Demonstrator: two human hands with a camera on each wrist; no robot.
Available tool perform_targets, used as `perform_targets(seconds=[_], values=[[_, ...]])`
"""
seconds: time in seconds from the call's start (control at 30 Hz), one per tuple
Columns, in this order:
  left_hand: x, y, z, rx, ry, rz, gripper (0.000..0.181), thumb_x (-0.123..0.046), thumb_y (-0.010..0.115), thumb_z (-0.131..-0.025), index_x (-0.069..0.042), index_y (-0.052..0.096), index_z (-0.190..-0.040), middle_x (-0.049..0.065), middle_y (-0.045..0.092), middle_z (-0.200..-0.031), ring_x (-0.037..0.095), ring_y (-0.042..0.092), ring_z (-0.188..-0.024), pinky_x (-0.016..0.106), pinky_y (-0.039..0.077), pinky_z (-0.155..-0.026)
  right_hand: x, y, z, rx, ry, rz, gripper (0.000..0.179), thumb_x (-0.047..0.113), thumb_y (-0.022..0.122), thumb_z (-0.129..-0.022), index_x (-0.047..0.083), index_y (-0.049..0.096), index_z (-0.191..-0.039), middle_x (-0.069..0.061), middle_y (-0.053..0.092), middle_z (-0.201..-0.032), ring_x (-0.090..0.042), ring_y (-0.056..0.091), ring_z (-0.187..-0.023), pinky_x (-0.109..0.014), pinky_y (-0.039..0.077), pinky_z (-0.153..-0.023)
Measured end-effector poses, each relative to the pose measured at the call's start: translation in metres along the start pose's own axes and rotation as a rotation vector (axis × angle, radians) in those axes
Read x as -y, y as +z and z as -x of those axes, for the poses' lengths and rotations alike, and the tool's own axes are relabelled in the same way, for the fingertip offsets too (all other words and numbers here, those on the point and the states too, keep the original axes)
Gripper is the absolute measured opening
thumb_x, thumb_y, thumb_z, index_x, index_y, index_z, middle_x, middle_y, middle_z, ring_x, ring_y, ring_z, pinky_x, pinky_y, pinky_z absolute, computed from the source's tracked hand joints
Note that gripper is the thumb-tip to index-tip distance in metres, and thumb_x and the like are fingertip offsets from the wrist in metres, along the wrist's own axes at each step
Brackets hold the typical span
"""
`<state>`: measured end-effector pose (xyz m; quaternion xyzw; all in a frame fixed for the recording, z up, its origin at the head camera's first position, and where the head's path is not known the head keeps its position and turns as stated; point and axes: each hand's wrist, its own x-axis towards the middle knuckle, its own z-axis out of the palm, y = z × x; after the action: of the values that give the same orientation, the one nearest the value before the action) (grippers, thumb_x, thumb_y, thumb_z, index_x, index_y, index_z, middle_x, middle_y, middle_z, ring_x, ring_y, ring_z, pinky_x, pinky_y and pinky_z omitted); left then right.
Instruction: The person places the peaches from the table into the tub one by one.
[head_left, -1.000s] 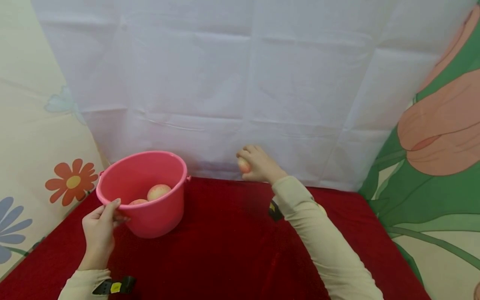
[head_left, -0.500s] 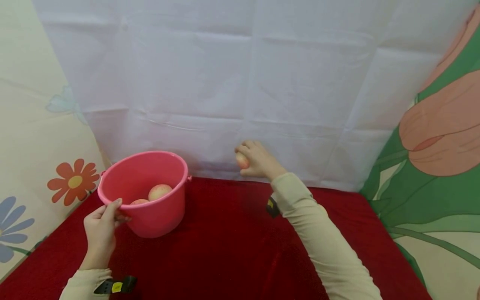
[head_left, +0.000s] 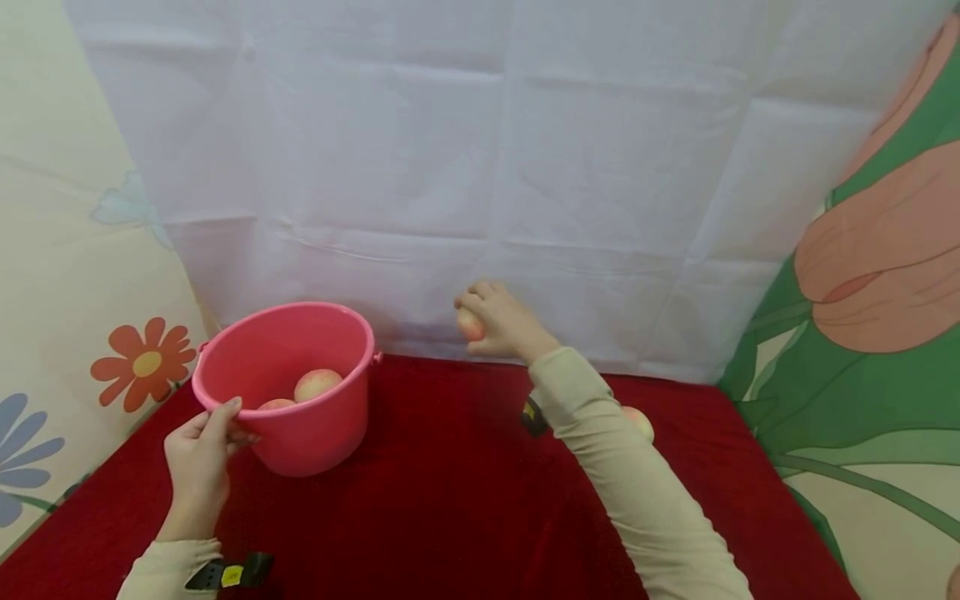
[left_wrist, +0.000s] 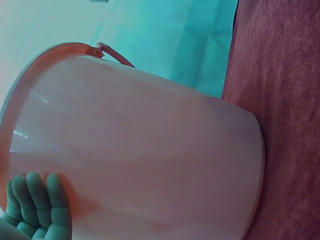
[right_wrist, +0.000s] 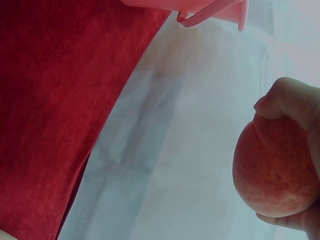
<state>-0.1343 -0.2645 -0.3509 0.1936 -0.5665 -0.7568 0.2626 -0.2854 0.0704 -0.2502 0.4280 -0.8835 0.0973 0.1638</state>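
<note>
A pink bucket stands at the left of the table, and two peaches show inside it. My left hand pinches the bucket's near rim, thumb on top and fingers against the outer wall; those fingers also show in the left wrist view. Up in the air, right of the bucket, my right hand grips a peach between thumb and fingers. Another peach lies on the table, partly hidden behind the right sleeve.
Dark red cloth covers the table. A white sheet hangs along its back edge. Patterned walls with painted flowers flank both sides. The bucket's handle hangs at its far side.
My right hand has moved left toward the bucket with the peach. The peach on the table shows more from behind the right sleeve. The left hand and bucket stay put.
</note>
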Motion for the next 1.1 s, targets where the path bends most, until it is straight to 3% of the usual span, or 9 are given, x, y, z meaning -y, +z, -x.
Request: perform_targets(seconds=[0.27, 0.5, 0.63, 0.87, 0.93, 1.0, 1.1], values=[[0.001, -0.001, 0.0, -0.002, 0.016, -0.003, 0.022, -0.02, 0.065, -0.084, -0.013, 0.069, -0.064, -0.001, 0.06, -0.053, 0.01, 0.058, -0.046, 0.019, 0.051, -0.05, 0.01, 0.004, -0.01, 0.0, -0.021, 0.015, 0.056, 0.021, 0.075, -0.063, 0.006, 0.057, -0.114, -0.014, 0.052, -0.113, -0.03, 0.046, -0.104, -0.04, 0.041, -0.087], [0.007, -0.001, -0.002, 0.029, 0.09, -0.002, 0.022, -0.021, 0.065, -0.084, -0.01, 0.069, -0.065, 0.0, 0.06, -0.053, 0.009, 0.058, -0.045, 0.019, 0.051, -0.049, 0.022, 0.011, -0.019, 0.025, -0.025, -0.009, 0.056, 0.022, 0.076, -0.064, 0.008, 0.057, -0.115, -0.012, 0.051, -0.113, -0.028, 0.046, -0.105, -0.038, 0.041, -0.086], [0.008, -0.001, -0.002, 0.03, 0.067, 0.004, 0.022, -0.02, 0.065, -0.085, -0.011, 0.069, -0.065, -0.001, 0.06, -0.052, 0.01, 0.058, -0.045, 0.019, 0.051, -0.049, 0.029, 0.014, -0.024, 0.038, -0.016, -0.022, 0.057, 0.022, 0.076, -0.065, 0.008, 0.056, -0.116, -0.011, 0.051, -0.115, -0.027, 0.045, -0.107, -0.037, 0.042, -0.087], [0.034, -0.017, -0.028, 0.094, 0.115, 0.008, 0.02, -0.019, 0.065, -0.085, -0.002, 0.07, -0.075, 0.004, 0.063, -0.058, 0.014, 0.061, -0.049, 0.025, 0.053, -0.05, 0.04, 0.018, -0.031, 0.066, -0.019, -0.014, 0.057, 0.025, 0.075, -0.067, 0.01, 0.055, -0.118, -0.011, 0.05, -0.118, -0.027, 0.044, -0.109, -0.037, 0.041, -0.088], [0.036, -0.019, -0.03, 0.101, 0.126, 0.001, 0.022, -0.02, 0.065, -0.085, 0.001, 0.069, -0.08, 0.006, 0.064, -0.06, 0.015, 0.062, -0.05, 0.026, 0.053, -0.051, 0.044, 0.02, -0.033, 0.069, -0.02, -0.016, 0.057, 0.025, 0.075, -0.068, 0.01, 0.055, -0.119, -0.011, 0.049, -0.119, -0.027, 0.043, -0.11, -0.037, 0.041, -0.089], [0.035, -0.019, -0.028, 0.102, 0.123, 0.029, 0.022, -0.018, 0.065, -0.085, 0.003, 0.069, -0.081, 0.007, 0.064, -0.06, 0.016, 0.061, -0.05, 0.025, 0.053, -0.051, 0.047, 0.021, -0.035, 0.069, -0.027, -0.018, 0.057, 0.025, 0.075, -0.068, 0.01, 0.055, -0.119, -0.01, 0.049, -0.119, -0.027, 0.043, -0.111, -0.037, 0.04, -0.09], [0.021, -0.01, -0.016, 0.068, 0.088, 0.013, 0.021, -0.021, 0.065, -0.084, -0.002, 0.07, -0.076, 0.003, 0.063, -0.058, 0.014, 0.06, -0.049, 0.022, 0.053, -0.052, 0.052, 0.021, -0.038, 0.066, -0.041, -0.022, 0.057, 0.024, 0.075, -0.068, 0.01, 0.054, -0.119, -0.011, 0.049, -0.119, -0.026, 0.043, -0.111, -0.036, 0.039, -0.092]])
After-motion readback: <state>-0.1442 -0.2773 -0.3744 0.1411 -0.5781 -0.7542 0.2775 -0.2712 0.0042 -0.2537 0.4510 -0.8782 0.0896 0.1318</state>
